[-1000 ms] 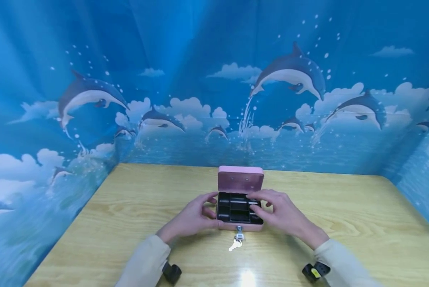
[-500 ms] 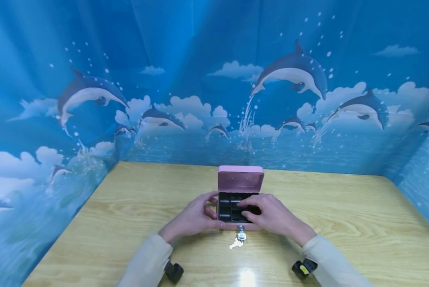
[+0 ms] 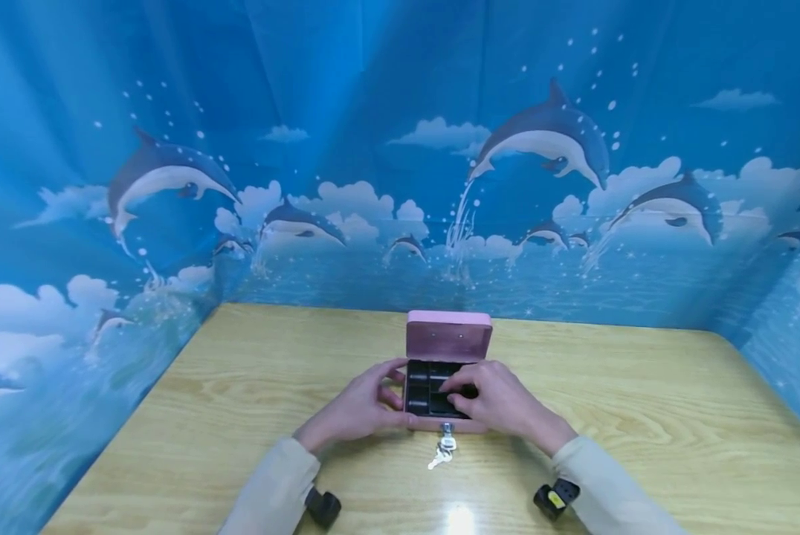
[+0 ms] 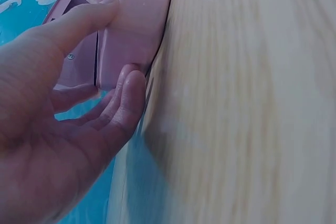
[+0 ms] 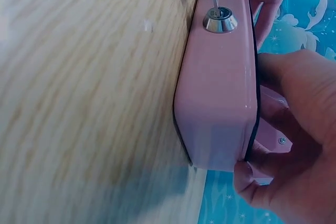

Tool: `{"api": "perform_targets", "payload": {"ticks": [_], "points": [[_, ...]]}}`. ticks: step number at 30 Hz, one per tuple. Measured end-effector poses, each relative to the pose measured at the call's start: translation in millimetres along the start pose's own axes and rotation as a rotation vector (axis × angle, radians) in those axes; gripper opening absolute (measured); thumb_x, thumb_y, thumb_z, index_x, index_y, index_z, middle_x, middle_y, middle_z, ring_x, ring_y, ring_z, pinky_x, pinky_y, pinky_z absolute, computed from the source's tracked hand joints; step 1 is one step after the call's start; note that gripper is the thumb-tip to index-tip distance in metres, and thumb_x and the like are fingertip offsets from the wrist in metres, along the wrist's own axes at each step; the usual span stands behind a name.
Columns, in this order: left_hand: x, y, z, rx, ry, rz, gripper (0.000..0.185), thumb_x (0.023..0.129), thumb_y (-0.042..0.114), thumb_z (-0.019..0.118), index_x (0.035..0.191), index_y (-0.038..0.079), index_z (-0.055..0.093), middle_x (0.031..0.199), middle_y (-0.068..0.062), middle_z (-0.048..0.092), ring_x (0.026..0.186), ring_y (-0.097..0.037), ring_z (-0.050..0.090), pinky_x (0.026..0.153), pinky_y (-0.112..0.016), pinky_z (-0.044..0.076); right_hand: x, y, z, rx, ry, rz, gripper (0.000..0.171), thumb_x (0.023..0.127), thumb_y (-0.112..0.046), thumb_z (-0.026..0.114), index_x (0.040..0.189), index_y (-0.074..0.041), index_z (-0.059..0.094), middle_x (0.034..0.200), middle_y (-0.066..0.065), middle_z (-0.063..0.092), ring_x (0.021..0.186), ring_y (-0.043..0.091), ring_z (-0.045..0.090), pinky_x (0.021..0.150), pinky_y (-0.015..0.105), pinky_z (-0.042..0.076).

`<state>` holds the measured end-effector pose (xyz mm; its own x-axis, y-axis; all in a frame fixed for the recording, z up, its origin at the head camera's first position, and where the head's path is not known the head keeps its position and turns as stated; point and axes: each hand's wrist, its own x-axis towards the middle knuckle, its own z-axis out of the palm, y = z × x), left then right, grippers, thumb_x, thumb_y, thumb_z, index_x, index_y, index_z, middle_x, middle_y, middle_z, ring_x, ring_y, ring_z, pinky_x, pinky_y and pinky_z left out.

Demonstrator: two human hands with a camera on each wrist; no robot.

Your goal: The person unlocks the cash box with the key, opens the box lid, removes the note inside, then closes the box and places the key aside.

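A pink cash box point(image 3: 467, 426) stands on the table with its lid point(image 3: 448, 340) raised at the back. Inside it sits a black compartment tray point(image 3: 418, 402). My left hand point(image 3: 356, 407) holds the box's left end, thumb at the front top corner and fingers along the side, as the left wrist view shows. Thumb and forefinger of my right hand point(image 3: 507, 403) reach down into the tray and pinch at its middle divider; that hand covers the tray's right part. In the right wrist view, a key stands in the round silver lock point(image 5: 220, 20) on the box front.
A spare key point(image 3: 440, 457) hangs from the lock's key by a ring, in front of the box. Light wood-grain table point(image 3: 273, 349) surrounds the box. A blue dolphin-print curtain point(image 3: 346, 260) rises behind the table and at both sides.
My right hand has moved left, from the tray's right compartments to its middle divider, with thumb and forefinger closer together. My left hand stays on the box's left end.
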<state>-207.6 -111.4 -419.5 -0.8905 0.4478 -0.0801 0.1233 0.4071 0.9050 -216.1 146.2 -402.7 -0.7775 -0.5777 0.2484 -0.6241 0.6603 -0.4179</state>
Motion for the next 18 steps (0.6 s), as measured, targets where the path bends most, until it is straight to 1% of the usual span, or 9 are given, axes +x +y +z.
{"api": "perform_targets", "payload": {"ticks": [5, 9, 14, 18], "points": [[-0.1, -1.5, -1.0, -0.005, -0.004, -0.006, 0.099, 0.077, 0.022, 0.09, 0.159, 0.016, 0.034, 0.139, -0.016, 0.055, 0.099, -0.016, 0.068, 0.09, -0.033, 0.061, 0.2, 0.2, 1.0, -0.003, 0.007, -0.028, 0.017, 0.087, -0.008, 0.076, 0.099, -0.018, 0.081, 0.094, -0.004, 0.078, 0.086, 0.013, 0.072, 0.077, 0.03, 0.059], [-0.3, -1.3, -2.6, -0.004, -0.012, -0.007, 0.099, 0.077, 0.022, 0.09, 0.159, 0.017, 0.034, 0.14, -0.016, 0.055, 0.1, -0.016, 0.068, 0.093, -0.035, 0.06, 1.0, -2.0, -2.6, -0.03, -0.002, -0.039, 0.016, 0.087, -0.008, 0.076, 0.099, -0.018, 0.081, 0.092, -0.004, 0.077, 0.081, 0.009, 0.069, 0.071, 0.025, 0.056], [-0.5, -1.6, -4.1, 0.013, -0.015, -0.01, 0.099, 0.078, 0.024, 0.09, 0.159, 0.019, 0.035, 0.141, -0.015, 0.055, 0.101, -0.016, 0.069, 0.094, -0.037, 0.06, 2.7, -7.1, -10.8, -0.066, -0.026, -0.033, 0.016, 0.088, -0.008, 0.076, 0.098, -0.018, 0.082, 0.087, -0.004, 0.074, 0.074, 0.003, 0.062, 0.065, 0.021, 0.05], [-1.1, -1.9, -5.0, 0.012, -0.015, -0.015, 0.098, 0.078, 0.024, 0.09, 0.159, 0.018, 0.035, 0.143, -0.015, 0.055, 0.102, -0.016, 0.069, 0.095, -0.036, 0.06, 2.4, -12.2, -17.1, -0.079, -0.036, -0.017, 0.015, 0.088, -0.008, 0.077, 0.099, -0.017, 0.082, 0.087, -0.004, 0.074, 0.072, 0.001, 0.06, 0.064, 0.02, 0.049]]}}
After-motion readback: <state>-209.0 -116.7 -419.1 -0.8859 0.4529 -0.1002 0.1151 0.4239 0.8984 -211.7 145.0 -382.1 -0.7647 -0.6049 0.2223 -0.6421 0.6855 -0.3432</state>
